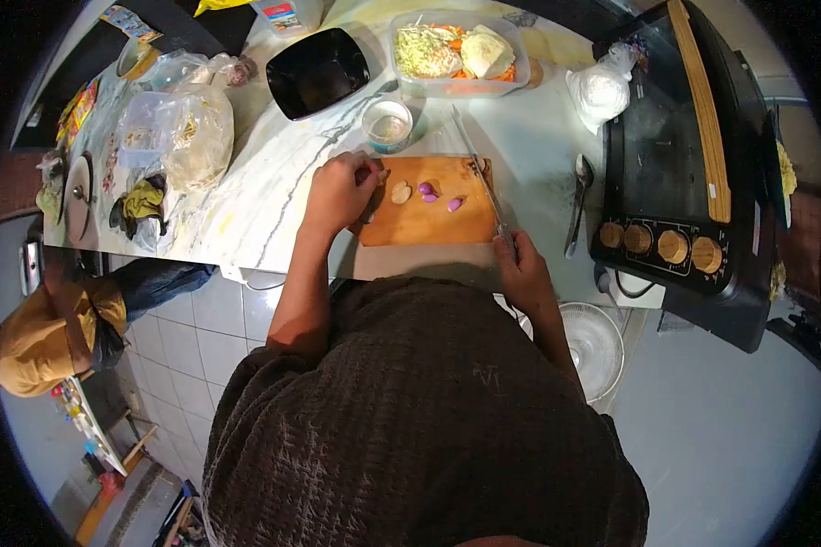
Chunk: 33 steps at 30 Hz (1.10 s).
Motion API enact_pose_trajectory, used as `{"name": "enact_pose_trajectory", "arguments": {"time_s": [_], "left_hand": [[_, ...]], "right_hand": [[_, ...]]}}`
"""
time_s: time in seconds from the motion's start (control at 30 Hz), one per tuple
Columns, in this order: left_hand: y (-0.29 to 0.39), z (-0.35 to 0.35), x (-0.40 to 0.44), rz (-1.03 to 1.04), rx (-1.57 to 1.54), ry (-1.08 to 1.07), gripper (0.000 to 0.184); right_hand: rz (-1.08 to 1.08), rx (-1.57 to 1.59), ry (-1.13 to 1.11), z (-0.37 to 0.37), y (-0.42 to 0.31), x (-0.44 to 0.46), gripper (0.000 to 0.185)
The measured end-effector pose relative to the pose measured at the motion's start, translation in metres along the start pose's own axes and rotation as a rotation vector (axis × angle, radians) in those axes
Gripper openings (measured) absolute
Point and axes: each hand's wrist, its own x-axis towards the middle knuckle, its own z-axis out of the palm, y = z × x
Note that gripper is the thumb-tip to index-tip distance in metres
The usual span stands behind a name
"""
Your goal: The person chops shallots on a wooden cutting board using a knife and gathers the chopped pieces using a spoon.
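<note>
A wooden cutting board (pixel 415 223) lies on the counter in front of me. On it are peeled purple shallots (pixel 455 205) and a pale clove (pixel 401 192). My left hand (pixel 342 190) is at the board's left edge, fingers curled together; what they hold, if anything, is too small to name. My right hand (pixel 523 271) is closed round the handle of a knife (pixel 485 182), whose blade points away from me along the board's right side. Just behind the board stands a small round bowl (pixel 388 125).
A black bowl (pixel 317 73) and a plastic container of cut vegetables (pixel 456 87) stand at the back. To the right are a spoon (pixel 579 205), a white plastic bag (pixel 602 94) and a toaster oven (pixel 666 164). Plastic bags (pixel 198 137) lie left. Another person (pixel 55 333) is at far left.
</note>
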Motion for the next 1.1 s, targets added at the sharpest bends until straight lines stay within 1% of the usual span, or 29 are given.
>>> {"name": "enact_pose_trajectory", "arguments": {"time_s": [0.07, 0.13, 0.17, 0.2, 0.23, 0.3, 0.33, 0.4, 0.47, 0.53, 0.57, 0.6, 0.63, 0.7, 0.73, 0.83, 0.9, 0.97, 1.03, 1.07, 1.1], "left_hand": [[0.002, 0.005, -0.001, 0.051, -0.010, 0.073, 0.022], [0.003, 0.000, -0.002, 0.037, -0.055, 0.074, 0.024], [0.003, -0.003, -0.003, 0.021, -0.098, 0.080, 0.025], [0.001, -0.006, -0.004, -0.021, -0.106, 0.058, 0.026], [0.000, -0.010, -0.005, -0.020, -0.105, 0.053, 0.026], [-0.003, -0.016, -0.008, -0.004, -0.023, -0.008, 0.027], [-0.008, -0.014, -0.008, 0.019, -0.058, -0.020, 0.028], [-0.011, -0.007, -0.008, 0.021, -0.064, -0.004, 0.027], [-0.014, 0.001, -0.008, 0.021, -0.070, 0.008, 0.027], [-0.012, 0.007, -0.008, -0.014, -0.058, 0.041, 0.025], [-0.010, 0.009, -0.009, -0.025, -0.055, 0.052, 0.024], [-0.004, 0.006, -0.011, 0.024, -0.017, 0.089, 0.023], [0.000, 0.004, -0.012, 0.073, 0.022, 0.127, 0.022], [-0.001, 0.003, -0.013, 0.100, 0.004, 0.151, 0.021], [0.000, 0.002, -0.013, 0.130, -0.013, 0.173, 0.021], [0.013, 0.000, -0.016, 0.144, -0.052, 0.144, 0.019], [0.019, 0.008, -0.016, 0.185, -0.088, 0.102, 0.020], [0.027, 0.020, -0.016, 0.225, -0.125, 0.061, 0.021], [0.036, 0.036, -0.016, 0.411, -0.032, 0.178, 0.024], [0.039, 0.039, -0.018, 0.382, 0.025, 0.089, 0.029], [0.043, 0.042, -0.020, 0.382, 0.025, 0.090, 0.029]], "right_hand": [[0.022, -0.029, -0.026, 0.002, 0.007, 0.001, 0.039], [0.038, -0.056, -0.054, 0.002, 0.005, 0.002, 0.038], [0.055, -0.061, -0.096, 0.000, 0.002, 0.001, 0.041], [0.071, -0.066, -0.138, -0.001, 0.000, 0.000, 0.044], [0.075, -0.064, -0.138, 0.001, 0.002, 0.000, 0.044], [0.048, -0.020, -0.145, 0.005, 0.007, 0.000, 0.036], [0.049, -0.019, -0.144, 0.005, 0.006, 0.001, 0.036], [0.137, -0.031, -0.246, 0.006, 0.003, 0.000, 0.044], [0.101, -0.017, -0.238, 0.018, 0.016, 0.000, 0.043], [0.065, -0.005, -0.229, 0.023, 0.015, 0.000, 0.042], [0.071, 0.044, -0.271, 0.022, 0.012, 0.000, 0.042], [0.076, 0.093, -0.314, 0.021, 0.010, 0.001, 0.041], [0.078, 0.092, -0.315, 0.023, 0.014, 0.002, 0.041], [0.048, 0.072, -0.200, 0.026, 0.021, 0.005, 0.039], [0.050, 0.073, -0.201, 0.022, 0.020, 0.005, 0.039], [0.116, 0.092, -0.220, 0.015, 0.017, 0.002, 0.039], [-0.053, 0.085, -0.051, 0.018, 0.022, 0.000, 0.032], [-0.025, 0.124, -0.048, 0.021, 0.031, 0.001, 0.031], [-0.003, 0.165, -0.048, 0.021, 0.033, 0.001, 0.031], [0.031, 0.118, -0.071, 0.019, 0.034, 0.001, 0.033], [0.063, 0.071, -0.095, 0.018, 0.033, 0.001, 0.038]]}}
